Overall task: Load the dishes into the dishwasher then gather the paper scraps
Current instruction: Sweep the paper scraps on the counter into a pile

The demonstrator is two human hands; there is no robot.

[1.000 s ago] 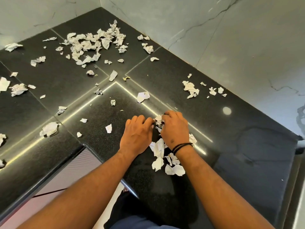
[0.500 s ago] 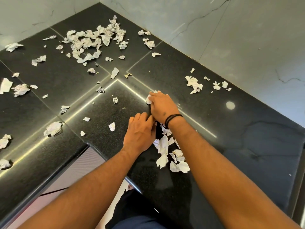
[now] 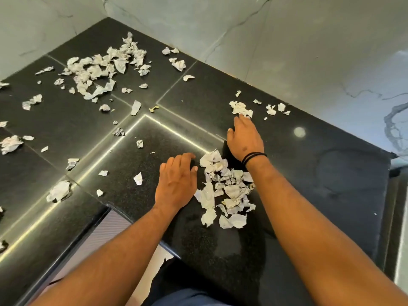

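Black granite countertop (image 3: 331,177) meets pale marble walls (image 3: 309,51) at a corner

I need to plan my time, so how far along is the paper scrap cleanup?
Done: one gathered pile sits between the hands. In hand: the right hand reaches a small cluster near the wall; the left hand rests flat. Left: the big far heap and scattered left-side scraps.

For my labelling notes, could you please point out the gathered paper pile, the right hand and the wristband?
paper pile (image 3: 227,191), head view, middle of the heap
right hand (image 3: 245,138), head view, back of the hand
wristband (image 3: 254,156), head view, black band
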